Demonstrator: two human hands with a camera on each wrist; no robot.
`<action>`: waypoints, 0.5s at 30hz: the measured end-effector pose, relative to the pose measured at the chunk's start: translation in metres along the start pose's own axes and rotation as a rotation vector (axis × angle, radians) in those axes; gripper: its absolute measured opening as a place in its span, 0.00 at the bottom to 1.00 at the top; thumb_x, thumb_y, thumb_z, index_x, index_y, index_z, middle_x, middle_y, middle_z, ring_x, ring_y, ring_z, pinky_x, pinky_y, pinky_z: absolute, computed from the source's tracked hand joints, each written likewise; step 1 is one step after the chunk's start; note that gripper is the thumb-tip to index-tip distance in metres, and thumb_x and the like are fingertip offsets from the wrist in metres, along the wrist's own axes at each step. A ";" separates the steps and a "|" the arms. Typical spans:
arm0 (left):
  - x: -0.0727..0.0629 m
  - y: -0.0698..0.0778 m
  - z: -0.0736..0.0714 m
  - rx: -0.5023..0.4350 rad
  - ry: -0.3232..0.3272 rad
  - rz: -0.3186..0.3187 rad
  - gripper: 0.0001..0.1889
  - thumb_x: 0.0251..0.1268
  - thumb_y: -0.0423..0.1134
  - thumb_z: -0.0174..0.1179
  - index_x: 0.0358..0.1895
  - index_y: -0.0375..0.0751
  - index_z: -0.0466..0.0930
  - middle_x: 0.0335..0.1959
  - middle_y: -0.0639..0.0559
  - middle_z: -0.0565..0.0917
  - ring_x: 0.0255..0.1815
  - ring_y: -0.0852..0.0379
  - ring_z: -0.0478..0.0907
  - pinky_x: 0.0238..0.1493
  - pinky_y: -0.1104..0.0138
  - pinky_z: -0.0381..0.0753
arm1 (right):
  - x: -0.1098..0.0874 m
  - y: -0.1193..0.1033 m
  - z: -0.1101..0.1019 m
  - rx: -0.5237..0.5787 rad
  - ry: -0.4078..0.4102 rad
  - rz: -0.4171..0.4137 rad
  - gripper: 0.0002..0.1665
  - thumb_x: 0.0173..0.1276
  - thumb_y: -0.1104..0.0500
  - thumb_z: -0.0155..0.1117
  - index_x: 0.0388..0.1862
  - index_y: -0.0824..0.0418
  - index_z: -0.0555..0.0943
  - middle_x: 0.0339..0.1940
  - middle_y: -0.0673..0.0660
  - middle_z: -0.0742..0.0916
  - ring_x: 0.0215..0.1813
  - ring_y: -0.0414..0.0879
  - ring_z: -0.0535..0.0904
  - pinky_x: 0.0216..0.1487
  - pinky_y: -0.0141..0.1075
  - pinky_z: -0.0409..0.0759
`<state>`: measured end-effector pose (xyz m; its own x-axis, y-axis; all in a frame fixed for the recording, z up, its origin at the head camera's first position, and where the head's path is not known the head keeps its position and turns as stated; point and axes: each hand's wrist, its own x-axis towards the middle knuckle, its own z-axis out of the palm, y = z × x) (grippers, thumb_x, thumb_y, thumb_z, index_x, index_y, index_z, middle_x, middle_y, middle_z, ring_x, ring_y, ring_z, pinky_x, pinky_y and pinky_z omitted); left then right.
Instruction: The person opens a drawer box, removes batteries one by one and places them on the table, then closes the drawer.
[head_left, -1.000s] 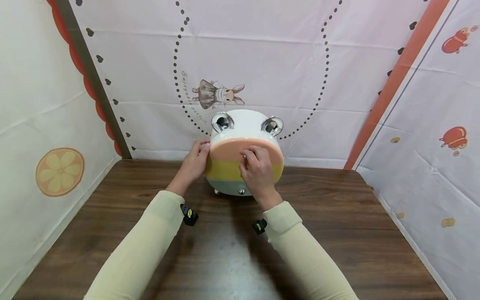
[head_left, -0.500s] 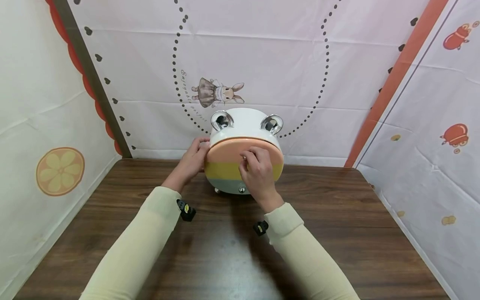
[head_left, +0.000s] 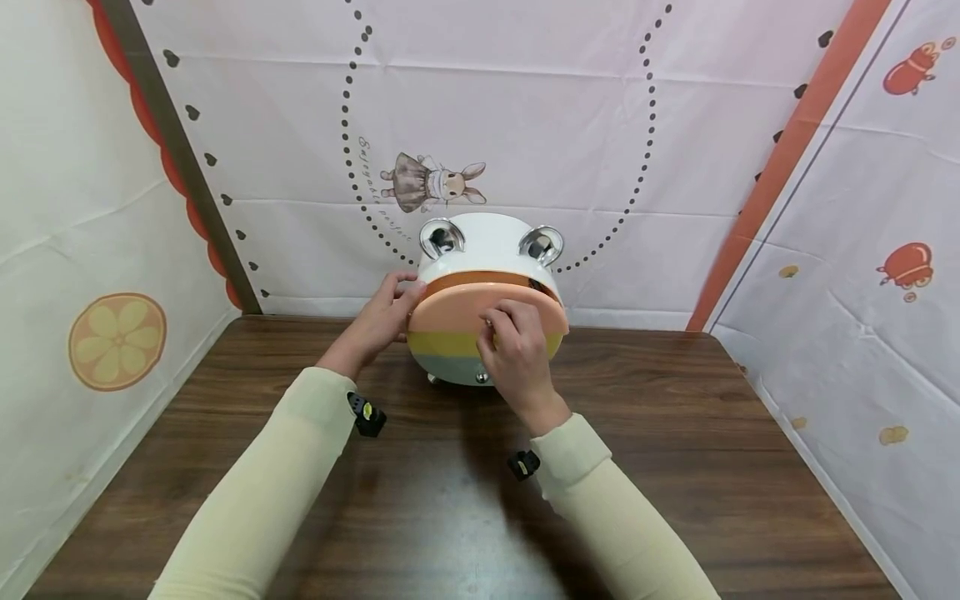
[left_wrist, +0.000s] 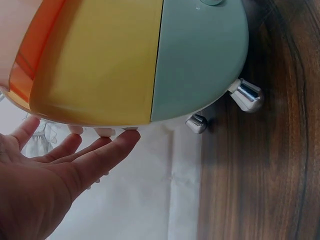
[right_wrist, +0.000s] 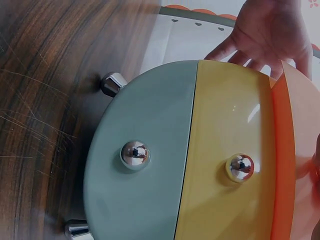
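In the head view, a small rounded three-drawer cabinet stands on the wooden table, two chrome ears on its white top. The right hand has thumb and curled fingers closed around a small chrome knob at the middle of the peach top drawer, which sits partly out, its upper edge apart from the shell. The left hand is at the cabinet's left side, fingers spread. In the left wrist view, those fingers are extended and loosely parted, tips against the side beside the yellow middle drawer, gripping nothing. In the right wrist view, the yellow and grey-green drawers sit flush; the peach one juts out, and only a sliver of right-hand fingers shows before it, their grip unreadable there.
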<state>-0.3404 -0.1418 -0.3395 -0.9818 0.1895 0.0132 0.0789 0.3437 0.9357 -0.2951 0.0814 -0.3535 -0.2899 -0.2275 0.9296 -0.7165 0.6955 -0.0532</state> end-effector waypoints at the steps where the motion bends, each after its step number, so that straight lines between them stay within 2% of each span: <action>1: 0.000 0.000 0.000 0.001 0.001 -0.001 0.37 0.66 0.69 0.44 0.73 0.58 0.50 0.71 0.41 0.61 0.58 0.39 0.75 0.49 0.48 0.80 | 0.000 -0.001 -0.001 0.000 -0.002 0.000 0.07 0.57 0.70 0.63 0.35 0.64 0.84 0.37 0.59 0.81 0.41 0.52 0.75 0.46 0.42 0.76; 6: 0.000 0.001 -0.001 0.014 0.005 -0.005 0.41 0.61 0.71 0.49 0.74 0.59 0.50 0.70 0.40 0.61 0.57 0.40 0.76 0.47 0.51 0.81 | -0.003 -0.003 -0.004 -0.011 -0.013 0.004 0.07 0.58 0.69 0.63 0.36 0.64 0.84 0.38 0.59 0.81 0.42 0.52 0.76 0.47 0.42 0.77; 12: 0.000 0.002 0.000 0.027 -0.005 -0.021 0.46 0.56 0.74 0.51 0.76 0.62 0.47 0.72 0.41 0.60 0.59 0.41 0.74 0.45 0.54 0.82 | -0.006 -0.006 -0.008 -0.021 -0.018 0.008 0.08 0.57 0.69 0.64 0.36 0.64 0.84 0.38 0.59 0.81 0.42 0.52 0.75 0.47 0.41 0.77; 15: 0.001 0.003 -0.001 0.038 -0.012 -0.025 0.46 0.57 0.73 0.51 0.76 0.62 0.45 0.73 0.40 0.58 0.61 0.39 0.73 0.45 0.53 0.82 | -0.006 -0.009 -0.011 -0.028 -0.020 0.003 0.08 0.57 0.68 0.64 0.36 0.63 0.84 0.39 0.59 0.81 0.42 0.52 0.75 0.48 0.40 0.77</action>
<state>-0.3417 -0.1410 -0.3363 -0.9814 0.1914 -0.0142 0.0614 0.3830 0.9217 -0.2799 0.0841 -0.3547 -0.3049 -0.2382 0.9221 -0.6978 0.7148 -0.0461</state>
